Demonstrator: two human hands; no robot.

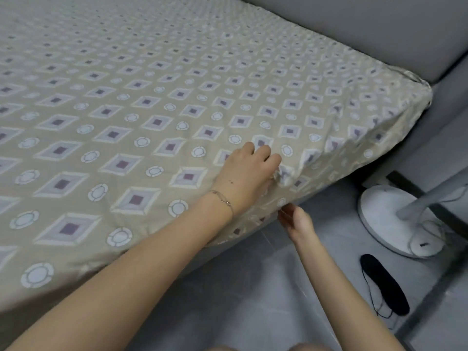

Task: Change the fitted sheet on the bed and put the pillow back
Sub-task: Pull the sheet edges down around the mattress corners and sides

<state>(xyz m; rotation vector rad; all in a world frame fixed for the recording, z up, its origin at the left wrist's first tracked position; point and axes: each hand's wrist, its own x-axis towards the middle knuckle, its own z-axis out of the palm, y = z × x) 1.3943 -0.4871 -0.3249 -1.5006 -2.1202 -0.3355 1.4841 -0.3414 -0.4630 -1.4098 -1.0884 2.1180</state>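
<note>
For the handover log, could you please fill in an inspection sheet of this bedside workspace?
Surface: fitted sheet spread flat, wrinkled near the corner.
Job's things: sheet on; pillow not in view.
Clutter: black flat object on the floor.
Grippers: left hand grips bunched sheet at the edge; right hand at the lower hem, grip unclear.
Cables: thin black cord by that object; white cable at the fan base.
Surroundings: grey headboard.

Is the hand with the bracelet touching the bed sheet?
Touching. The head view shows the left hand with its fingers curled round a bunched fold of the sheet.
</note>
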